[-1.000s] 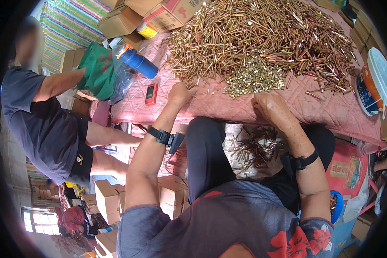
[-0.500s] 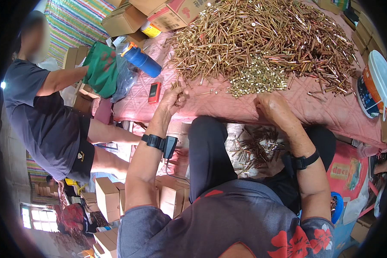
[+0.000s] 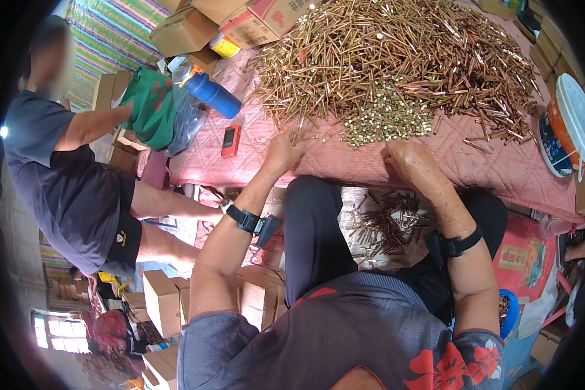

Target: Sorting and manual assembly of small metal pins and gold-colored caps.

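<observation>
My left hand (image 3: pixel 284 152) is closed at the near edge of the heap, with a few thin metal rods (image 3: pixel 298 134) sticking up from its fingers. My right hand (image 3: pixel 407 160) rests on the pink quilted cover, its fingers curled under. Whatever it grips, if anything, is hidden. Just beyond my right hand lies a small pile of short brass-coloured metal pieces (image 3: pixel 385 122), perhaps nuts. Behind that spreads a large heap of long brass-coloured metal rods (image 3: pixel 396 49).
A red handheld device (image 3: pixel 230 141) and a blue bottle (image 3: pixel 210 93) lie left of the heap. A white-lidded bucket (image 3: pixel 561 133) stands at right. More rods (image 3: pixel 390 218) lie below, between my knees. At left, another person (image 3: pixel 71 162) handles a green bag (image 3: pixel 151 109).
My left hand has moved right, toward the small pile, and turned with the rods in its fingers. My right hand stays in nearly the same place.
</observation>
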{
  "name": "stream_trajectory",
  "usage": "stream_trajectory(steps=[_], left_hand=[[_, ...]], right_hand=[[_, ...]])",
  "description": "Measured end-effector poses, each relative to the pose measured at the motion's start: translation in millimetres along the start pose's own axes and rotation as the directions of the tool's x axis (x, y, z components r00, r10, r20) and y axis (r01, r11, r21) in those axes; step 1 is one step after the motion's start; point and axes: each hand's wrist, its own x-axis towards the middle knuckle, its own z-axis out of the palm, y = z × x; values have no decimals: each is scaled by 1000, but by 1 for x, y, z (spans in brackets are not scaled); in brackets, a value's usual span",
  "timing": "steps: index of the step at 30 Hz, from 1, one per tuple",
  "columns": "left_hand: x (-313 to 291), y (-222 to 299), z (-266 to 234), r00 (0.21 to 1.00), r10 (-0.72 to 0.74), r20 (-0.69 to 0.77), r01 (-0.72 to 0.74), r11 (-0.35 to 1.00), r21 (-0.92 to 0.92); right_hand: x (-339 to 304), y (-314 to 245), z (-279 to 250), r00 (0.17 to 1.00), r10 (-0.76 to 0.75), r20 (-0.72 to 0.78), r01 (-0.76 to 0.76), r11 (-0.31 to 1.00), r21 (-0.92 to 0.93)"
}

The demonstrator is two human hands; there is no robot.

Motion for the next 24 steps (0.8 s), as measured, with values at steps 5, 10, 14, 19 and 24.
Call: stream_trajectory(steps=[5,10,14,19,24], left_hand=[[10,-47,10,884,398,-246,-385,918,98],[5,-14,-8,990,138,-16,-138,990,22],[-8,13,-32,978,-74,197,92,992,-82],[-7,-22,-37,985,-91,144,118,974,-195],[-2,-51,-44,987,-132,87,152,631,-761]], right_hand=[[4,-3,3,1000,15,27,-15,1000,21],[1,3,4,998,-55,10,56,998,-28],[0,0,0,998,-58,-2,58,998,17],[1,1,6,999,-41,4,41,998,-37],[1,-3,-1,998,-62,-9,62,998,-26]])
